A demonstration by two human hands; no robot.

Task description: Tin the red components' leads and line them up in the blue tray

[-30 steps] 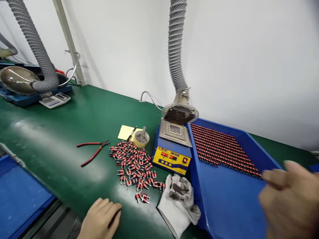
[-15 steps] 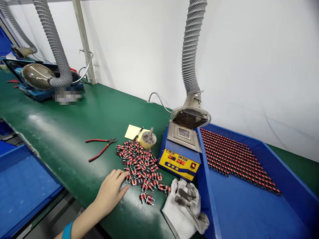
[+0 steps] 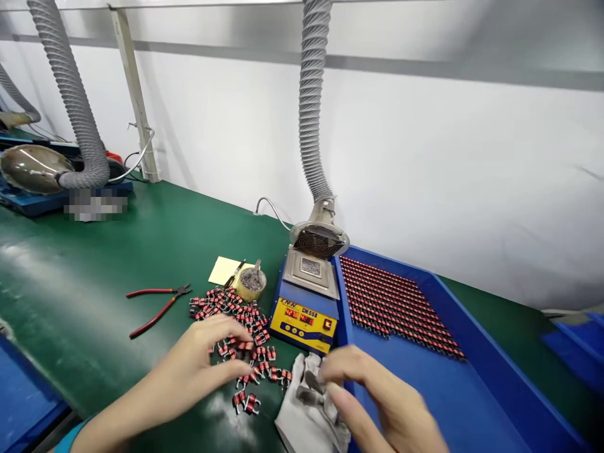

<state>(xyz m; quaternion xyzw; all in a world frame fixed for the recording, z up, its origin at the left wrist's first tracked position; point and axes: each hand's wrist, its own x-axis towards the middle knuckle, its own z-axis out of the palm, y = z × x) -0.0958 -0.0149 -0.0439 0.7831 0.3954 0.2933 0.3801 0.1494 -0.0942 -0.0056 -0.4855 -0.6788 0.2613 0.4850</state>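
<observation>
My left hand reaches over a loose pile of small red and black coil parts on the green bench, fingers curved down onto the pile; whether it grips one is hidden. My right hand hovers above a grey-white work glove beside the blue tray, fingers bent and blurred by motion, with nothing visible in them. A blue and yellow solder pot with lit red digits stands behind the pile.
A blue tray holds rows of red coils. Red-handled pliers, a yellow note and a small round cup lie left of the pot. A grey ribbed fume hose hangs over it; another hose is far left.
My left hand has slid forward from the bench edge onto the coil pile. My right hand left the tray's right side, went out of view, and now sits over the glove.
</observation>
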